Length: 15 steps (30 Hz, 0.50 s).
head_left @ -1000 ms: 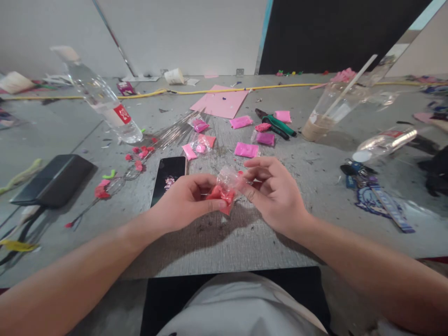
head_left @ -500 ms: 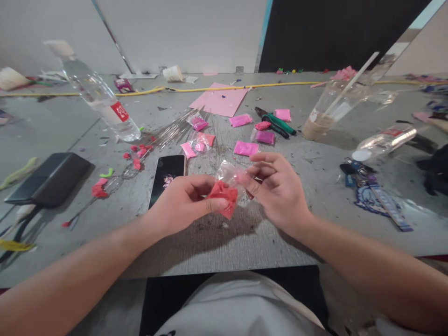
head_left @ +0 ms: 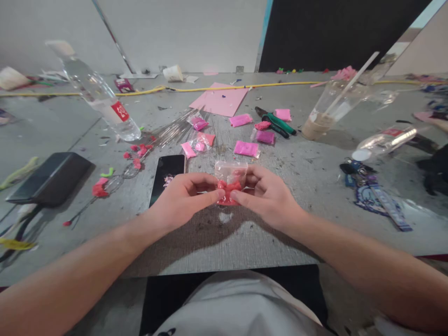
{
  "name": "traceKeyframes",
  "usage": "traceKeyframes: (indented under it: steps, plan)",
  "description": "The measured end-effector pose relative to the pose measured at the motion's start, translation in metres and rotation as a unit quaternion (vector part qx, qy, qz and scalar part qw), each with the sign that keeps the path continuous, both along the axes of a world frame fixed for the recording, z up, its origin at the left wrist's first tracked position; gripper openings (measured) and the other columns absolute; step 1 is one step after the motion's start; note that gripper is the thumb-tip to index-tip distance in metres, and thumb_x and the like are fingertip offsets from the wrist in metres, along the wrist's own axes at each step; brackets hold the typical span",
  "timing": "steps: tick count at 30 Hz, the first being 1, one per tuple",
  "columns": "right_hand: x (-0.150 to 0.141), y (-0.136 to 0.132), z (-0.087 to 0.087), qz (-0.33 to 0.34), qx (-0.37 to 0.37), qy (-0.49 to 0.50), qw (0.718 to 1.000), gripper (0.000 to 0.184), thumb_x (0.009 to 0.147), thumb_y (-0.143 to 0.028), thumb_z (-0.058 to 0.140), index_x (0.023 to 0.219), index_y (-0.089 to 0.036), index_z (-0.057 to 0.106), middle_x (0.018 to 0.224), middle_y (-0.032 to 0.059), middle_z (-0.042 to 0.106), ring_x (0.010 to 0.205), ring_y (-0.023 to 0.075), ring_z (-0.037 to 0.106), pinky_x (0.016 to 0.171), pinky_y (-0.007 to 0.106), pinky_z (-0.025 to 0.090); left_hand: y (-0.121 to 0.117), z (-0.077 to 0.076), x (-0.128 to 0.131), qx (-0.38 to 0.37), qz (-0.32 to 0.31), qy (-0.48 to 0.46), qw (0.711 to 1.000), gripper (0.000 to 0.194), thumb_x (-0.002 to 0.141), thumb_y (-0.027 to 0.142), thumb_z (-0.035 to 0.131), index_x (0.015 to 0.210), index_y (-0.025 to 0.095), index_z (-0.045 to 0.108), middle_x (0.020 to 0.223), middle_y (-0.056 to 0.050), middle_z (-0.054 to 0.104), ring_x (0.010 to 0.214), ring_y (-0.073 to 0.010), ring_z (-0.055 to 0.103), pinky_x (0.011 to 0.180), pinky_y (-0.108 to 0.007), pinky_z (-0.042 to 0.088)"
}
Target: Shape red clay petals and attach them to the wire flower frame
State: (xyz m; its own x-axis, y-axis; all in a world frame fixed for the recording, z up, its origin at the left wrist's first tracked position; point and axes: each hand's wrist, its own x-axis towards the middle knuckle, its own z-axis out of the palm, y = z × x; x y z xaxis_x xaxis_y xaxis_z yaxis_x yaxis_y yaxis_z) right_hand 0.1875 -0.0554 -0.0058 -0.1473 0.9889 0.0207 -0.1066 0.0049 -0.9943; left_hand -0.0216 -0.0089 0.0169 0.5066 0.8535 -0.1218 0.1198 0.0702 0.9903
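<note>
Bag (head_left: pixel 230 177), spread flatter (crumpled earlier), left hand (head_left: pixel 184 198) pinching; right hand (head_left: pixel 271 196) too

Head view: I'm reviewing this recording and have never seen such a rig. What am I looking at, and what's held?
There is no machine: these are a person's bare hands, seen by a camera worn on the head, looking forward and down. The left hand and right hand share a grip on a clear bag with red material inside. On the grey table, a phone lies beside the left hand. Farther back are pink packets, pliers, thin wires and a pink sheet, with a bottle leftward and a cup rightward.
</note>
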Motion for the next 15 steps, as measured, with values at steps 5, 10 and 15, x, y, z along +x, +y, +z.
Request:
traceKeyframes:
  steps: [5, 10, 15]
  plan:
    - [-0.0034, -0.0026, 0.0028, 0.025, -0.049, 0.015, 0.998, 0.019, 0.079, -0.026, 0.079, 0.091, -0.017, 0.067, 0.085, 0.0010, 0.066, 0.075, 0.0132, 0.064, 0.070, 0.029, 0.055, -0.0025, 0.0002, 0.0019, -0.003, -0.033, -0.024, 0.999, 0.006, 0.085, 0.022, 0.078, 0.084, 0.018, 0.075, 0.082, 0.002, 0.075, 0.076, -0.0106, 0.067, 0.072, -0.020, 0.054]
    - [-0.0061, -0.0073, 0.0016, 0.030, -0.032, 0.012, 0.999, 0.013, 0.081, -0.023, 0.075, 0.090, -0.018, 0.069, 0.080, 0.0006, 0.067, 0.070, 0.0127, 0.062, 0.065, 0.028, 0.053, -0.0063, 0.0008, 0.0017, -0.024, -0.042, -0.007, 0.999, 0.010, 0.085, 0.023, 0.077, 0.091, 0.015, 0.075, 0.087, -0.002, 0.077, 0.078, -0.0135, 0.069, 0.073, -0.024, 0.055]
    - [-0.0039, -0.0068, 0.0052, 0.019, 0.015, 0.001, 1.000, 0.012, 0.084, -0.024, 0.075, 0.094, -0.017, 0.073, 0.087, 0.0032, 0.073, 0.077, 0.0141, 0.067, 0.070, 0.028, 0.057, -0.0059, 0.0008, -0.0010, 0.005, -0.044, -0.010, 0.999, 0.016, 0.086, 0.030, 0.079, 0.090, 0.016, 0.074, 0.086, -0.002, 0.075, 0.077, -0.0135, 0.068, 0.072, -0.024, 0.056]
